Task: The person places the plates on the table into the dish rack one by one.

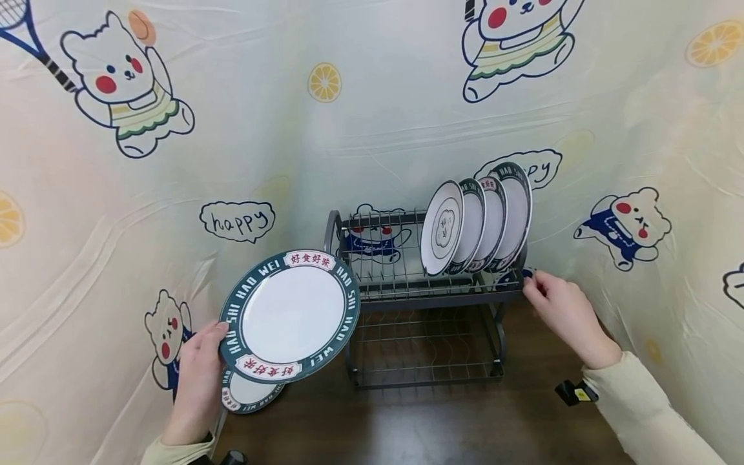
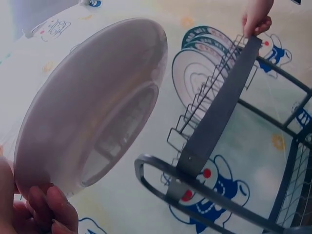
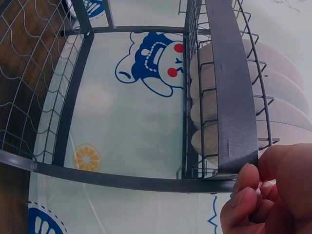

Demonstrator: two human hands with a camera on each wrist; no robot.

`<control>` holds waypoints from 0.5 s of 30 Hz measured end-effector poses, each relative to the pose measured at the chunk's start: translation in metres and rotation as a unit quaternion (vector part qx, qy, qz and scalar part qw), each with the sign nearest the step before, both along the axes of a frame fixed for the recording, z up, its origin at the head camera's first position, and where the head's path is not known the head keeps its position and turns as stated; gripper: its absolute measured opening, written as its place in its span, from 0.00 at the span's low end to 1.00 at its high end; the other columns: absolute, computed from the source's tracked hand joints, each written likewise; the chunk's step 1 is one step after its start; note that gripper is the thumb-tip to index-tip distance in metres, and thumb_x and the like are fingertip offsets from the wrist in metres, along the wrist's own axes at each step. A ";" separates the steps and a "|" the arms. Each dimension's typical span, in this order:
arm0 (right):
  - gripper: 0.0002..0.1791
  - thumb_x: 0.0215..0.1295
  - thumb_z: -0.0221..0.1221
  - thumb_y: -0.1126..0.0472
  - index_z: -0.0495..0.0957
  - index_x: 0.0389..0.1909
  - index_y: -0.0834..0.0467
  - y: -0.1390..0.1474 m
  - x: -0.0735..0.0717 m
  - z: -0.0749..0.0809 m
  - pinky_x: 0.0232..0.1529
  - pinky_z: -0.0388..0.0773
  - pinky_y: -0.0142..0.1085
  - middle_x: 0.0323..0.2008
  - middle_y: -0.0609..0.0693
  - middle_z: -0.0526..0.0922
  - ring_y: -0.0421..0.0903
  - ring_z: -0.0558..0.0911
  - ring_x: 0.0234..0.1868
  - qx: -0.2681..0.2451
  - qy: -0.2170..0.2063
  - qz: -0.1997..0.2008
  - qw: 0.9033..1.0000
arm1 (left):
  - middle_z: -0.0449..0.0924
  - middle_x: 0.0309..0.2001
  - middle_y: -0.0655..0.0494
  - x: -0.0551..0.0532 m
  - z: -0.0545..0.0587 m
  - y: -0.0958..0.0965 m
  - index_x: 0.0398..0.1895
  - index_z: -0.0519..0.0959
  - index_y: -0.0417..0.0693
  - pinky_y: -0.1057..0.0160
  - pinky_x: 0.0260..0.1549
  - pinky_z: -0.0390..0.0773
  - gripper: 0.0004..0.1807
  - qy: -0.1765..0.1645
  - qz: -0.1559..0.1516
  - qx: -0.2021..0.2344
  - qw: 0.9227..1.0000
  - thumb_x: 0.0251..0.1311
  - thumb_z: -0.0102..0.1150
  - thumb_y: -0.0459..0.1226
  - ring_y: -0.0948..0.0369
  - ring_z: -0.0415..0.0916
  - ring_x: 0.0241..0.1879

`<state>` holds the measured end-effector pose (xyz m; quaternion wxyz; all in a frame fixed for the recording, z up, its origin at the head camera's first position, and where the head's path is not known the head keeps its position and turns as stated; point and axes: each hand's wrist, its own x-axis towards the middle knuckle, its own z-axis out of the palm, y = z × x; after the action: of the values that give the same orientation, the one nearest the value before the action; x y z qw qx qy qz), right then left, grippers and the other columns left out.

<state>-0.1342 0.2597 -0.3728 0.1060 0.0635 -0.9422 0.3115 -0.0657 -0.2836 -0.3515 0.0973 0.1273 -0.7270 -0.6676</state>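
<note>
My left hand (image 1: pixel 197 368) grips the left edge of a large white plate (image 1: pixel 293 313), which has a green lettered rim. Its face shows in the head view, while the left wrist view has its pale underside (image 2: pixel 92 97). The plate is raised in front of the left end of a dark two-tier dish rack (image 1: pixel 430 301). At the rack's front right corner, my right hand (image 1: pixel 566 310) pinches the end of the frame; the right wrist view shows its curled fingers (image 3: pixel 243 195) there. Several plates (image 1: pixel 438 229) stand upright at the right of the rack's upper tier.
Another green-rimmed plate (image 1: pixel 250 392) lies on the dark brown table (image 1: pixel 418 426), partly hidden under the held plate. The rack's lower wire tier (image 1: pixel 424 349) sits close over the table. A pale curtain with cartoon bears (image 1: pixel 372 129) hangs behind and at both sides.
</note>
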 end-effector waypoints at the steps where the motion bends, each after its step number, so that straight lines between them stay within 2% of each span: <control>1: 0.20 0.83 0.47 0.54 0.71 0.26 0.56 0.000 0.000 0.000 0.18 0.67 0.37 0.16 0.46 0.73 0.45 0.72 0.18 0.005 0.005 0.000 1.000 | 0.83 0.38 0.66 0.000 0.000 0.001 0.58 0.74 0.44 0.74 0.40 0.78 0.16 0.004 -0.003 -0.001 1.000 0.82 0.42 0.44 0.70 0.78 0.40; 8: 0.21 0.83 0.49 0.51 0.73 0.27 0.55 -0.003 0.006 0.002 0.19 0.64 0.37 0.17 0.45 0.72 0.45 0.70 0.18 0.021 0.022 -0.007 1.000 | 0.83 0.32 0.60 -0.001 0.001 0.010 0.43 0.84 0.55 0.71 0.36 0.79 0.16 0.046 -0.031 -0.011 0.998 0.82 0.43 0.42 0.67 0.79 0.33; 15: 0.19 0.79 0.54 0.55 0.72 0.23 0.52 -0.014 0.014 0.005 0.18 0.62 0.35 0.15 0.43 0.64 0.43 0.66 0.16 0.015 0.099 -0.009 0.995 | 0.83 0.30 0.59 -0.004 0.002 0.020 0.42 0.84 0.50 0.70 0.38 0.80 0.17 0.059 -0.039 0.005 0.997 0.82 0.43 0.42 0.66 0.80 0.31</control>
<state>-0.1198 0.2457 -0.3675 0.2004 0.0872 -0.9322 0.2884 -0.0692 -0.2639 -0.3497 0.1132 0.0592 -0.7211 -0.6809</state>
